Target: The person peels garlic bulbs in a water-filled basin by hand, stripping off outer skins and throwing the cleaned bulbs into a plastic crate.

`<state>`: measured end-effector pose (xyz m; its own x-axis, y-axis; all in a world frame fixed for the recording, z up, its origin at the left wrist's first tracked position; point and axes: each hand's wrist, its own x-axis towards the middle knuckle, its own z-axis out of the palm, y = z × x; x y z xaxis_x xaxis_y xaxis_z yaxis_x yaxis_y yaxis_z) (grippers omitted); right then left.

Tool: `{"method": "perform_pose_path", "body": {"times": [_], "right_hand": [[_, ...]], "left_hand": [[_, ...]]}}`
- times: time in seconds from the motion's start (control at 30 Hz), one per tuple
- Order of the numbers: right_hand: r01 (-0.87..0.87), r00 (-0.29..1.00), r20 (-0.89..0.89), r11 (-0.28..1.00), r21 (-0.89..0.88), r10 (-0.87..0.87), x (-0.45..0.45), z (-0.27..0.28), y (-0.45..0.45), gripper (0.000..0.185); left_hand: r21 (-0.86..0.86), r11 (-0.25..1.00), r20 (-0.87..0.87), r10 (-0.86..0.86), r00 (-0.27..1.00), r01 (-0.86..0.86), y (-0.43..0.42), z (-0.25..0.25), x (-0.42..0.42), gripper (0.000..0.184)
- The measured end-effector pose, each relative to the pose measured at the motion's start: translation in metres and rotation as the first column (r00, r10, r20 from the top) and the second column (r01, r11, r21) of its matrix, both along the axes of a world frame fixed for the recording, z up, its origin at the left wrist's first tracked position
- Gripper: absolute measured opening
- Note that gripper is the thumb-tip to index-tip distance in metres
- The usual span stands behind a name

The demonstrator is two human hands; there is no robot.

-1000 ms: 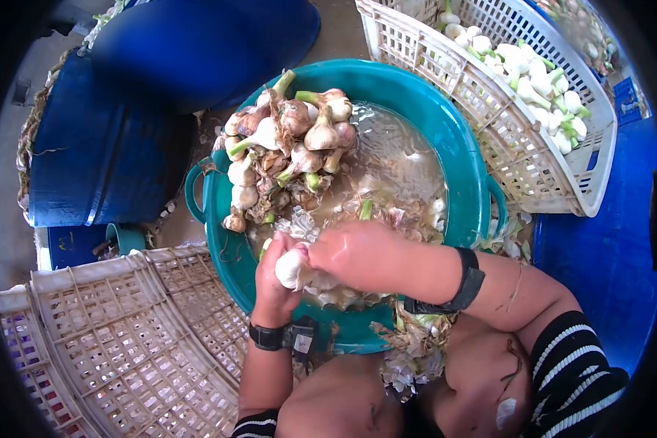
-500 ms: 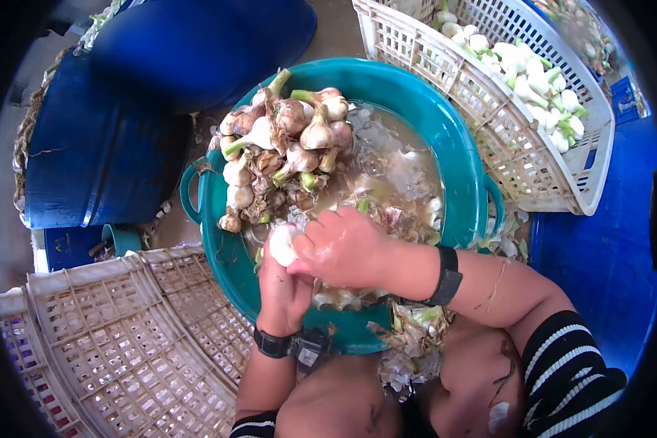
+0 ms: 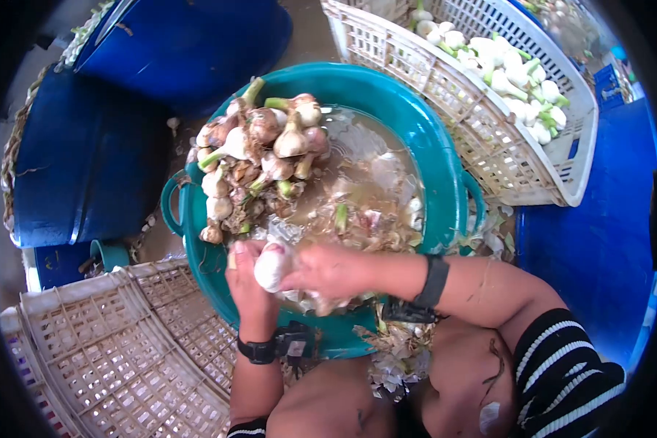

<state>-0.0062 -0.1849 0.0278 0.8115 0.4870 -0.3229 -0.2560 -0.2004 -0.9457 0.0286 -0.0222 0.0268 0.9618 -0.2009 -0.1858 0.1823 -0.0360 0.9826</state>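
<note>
**White garlic bulb (image 3: 272, 267) between both hands, above the near part of the teal tub (image 3: 439, 164)**

Hold: My left hand (image 3: 252, 293) is narrowed around the outer side of the bulb. My right hand (image 3: 330, 270) is curled and in contact with the opposite side. Its fingertips are blurred and partly hidden; I cannot tell whether they pinch the bulb or only press on it.

Caution, slippage: The bulb is round and smooth and probably wet. Uneven pressure between the hands could shoot it out of the fingers and into the murky water (image 3: 354, 135). Loose skins (image 3: 376, 237) float there and could hide it or cling to it.

Caution, bruising: Too tight a squeeze, or a fingernail dug in, could mark the surface or split the cloves.

Surroundings: The heap of soiled bulbs (image 3: 264, 150) stands inside the tub, beyond my left hand, with stems pointing several ways. It is stacked unevenly; a knock from my knuckles could topple the upper bulbs into the water.

Perimeter: A wristband (image 3: 258, 350) on my left arm sits close to the tub edge and could catch or get splashed. Skins and leaf scraps (image 3: 400, 349) hang at the near rim, between my knees. Past the far right side, a white crate (image 3: 456, 91) holds clean bulbs (image 3: 515, 73). Blue barrels (image 3: 87, 157) stand to the left.
</note>
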Motion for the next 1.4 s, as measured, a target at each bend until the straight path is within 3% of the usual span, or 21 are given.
{"method": "perform_pose_path", "body": {"times": [0.03,0.1,0.2,0.27,0.37,0.4,0.47,0.53,0.57,0.63,0.67,0.7,0.8,0.93,1.0,1.07,1.13,1.2,1.27,1.33,1.4], "right_hand": [[0.013,1.0,-0.007,1.0,-0.009,-0.013,-0.009,0.002,0.004,0.034],[-0.028,0.891,0.399,0.904,-0.427,0.216,-0.028,0.01,0.013,0.036],[-0.224,0.845,0.336,0.846,-0.484,0.415,-0.038,0.009,0.008,0.038],[-0.08,0.924,0.286,0.86,-0.504,0.254,-0.03,-0.001,-0.006,0.038],[0.179,0.97,0.244,0.749,-0.638,-0.024,0.007,-0.03,-0.049,0.057],[0.059,0.985,0.154,0.682,-0.729,0.079,0.015,-0.036,-0.066,0.06],[-0.176,0.964,-0.021,0.579,-0.796,0.264,0.009,-0.072,-0.081,0.057],[-0.272,0.937,-0.085,0.552,-0.788,0.339,-0.004,-0.105,-0.072,0.05],[-0.348,0.916,-0.172,0.502,-0.792,0.363,-0.013,-0.109,-0.057,0.045],[-0.43,0.885,-0.262,0.458,-0.778,0.384,-0.021,-0.12,-0.03,0.04],[-0.598,0.769,-0.372,0.379,-0.707,0.52,-0.02,-0.127,-0.02,0.039],[-0.74,0.617,-0.463,0.269,-0.616,0.636,-0.02,-0.134,-0.012,0.037],[-0.823,0.543,-0.331,0.412,-0.39,0.772,-0.039,-0.159,-0.009,0.034],[-0.622,0.754,-0.096,0.658,-0.424,0.65,-0.018,-0.074,-0.048,0.041],[-0.371,0.866,-0.034,0.596,-0.712,0.499,-0.001,-0.027,-0.063,0.047],[0.093,0.97,0.214,0.633,-0.768,0.117,0.022,-0.002,-0.073,0.041],[0.546,0.827,0.391,0.739,-0.394,-0.403,0.044,-0.017,-0.077,0.035],[0.59,0.794,0.433,0.716,-0.374,-0.428,0.064,-0.027,-0.066,0.034],[0.723,0.649,0.532,0.659,-0.209,-0.544,0.08,-0.049,-0.05,0.037],[0.865,0.482,0.16,0.44,-0.241,-0.861,0.121,-0.075,-0.037,0.036],[0.925,0.3,-0.689,0.377,0.042,-0.66,0.126,-0.068,-0.04,0.031]], "left_hand": [[0.229,0.971,0.296,-0.009,0.955,-0.062,-0.001,-0.01,0.0,0.034],[0.097,0.956,0.086,0.271,0.959,-0.278,0.007,-0.022,0.007,0.033],[-0.003,0.907,-0.178,0.413,0.893,-0.421,0.025,-0.01,0.029,0.036],[-0.14,0.928,-0.261,0.303,0.917,-0.346,0.017,0.005,0.037,0.045],[-0.586,0.782,0.093,-0.194,0.977,0.211,-0.034,0.078,0.024,0.085],[-0.607,0.649,0.311,-0.337,0.889,0.459,-0.045,0.097,0.02,0.096],[-0.448,0.732,0.48,-0.286,0.829,0.513,-0.057,0.107,0.024,0.104],[-0.008,0.943,0.289,-0.315,0.904,0.331,-0.059,0.075,0.036,0.069],[0.216,0.88,0.195,-0.463,0.865,0.423,-0.056,0.048,0.04,0.051],[0.529,0.663,-0.104,-0.569,0.815,0.53,-0.051,-0.03,0.036,0.053],[0.593,0.461,-0.259,-0.667,0.698,0.661,-0.048,-0.044,0.029,0.064],[0.862,0.144,-0.208,-0.775,0.597,0.487,-0.038,-0.077,0.012,0.069],[0.699,-0.05,-0.5,-0.748,0.437,0.714,-0.027,-0.108,-0.01,0.069],[0.285,-0.056,-0.495,-0.864,0.097,0.957,-0.015,-0.114,-0.015,0.064],[0.447,-0.062,-0.533,-0.82,0.21,0.892,-0.024,-0.08,-0.026,0.059],[0.596,-0.092,-0.542,-0.779,0.315,0.798,-0.033,-0.033,-0.026,0.055],[0.707,0.254,-0.273,-0.763,0.586,0.66,-0.038,0.006,-0.01,0.05],[0.706,0.513,-0.203,-0.514,0.834,0.488,-0.032,0.002,0.011,0.04],[0.423,0.881,0.005,-0.237,0.971,0.213,-0.02,-0.03,0.034,0.031],[0.326,0.944,0.017,-0.049,0.999,0.041,-0.025,-0.024,0.044,0.021],[0.25,0.968,-0.13,0.039,0.991,-0.006,-0.032,-0.018,0.047,0.016]]}}
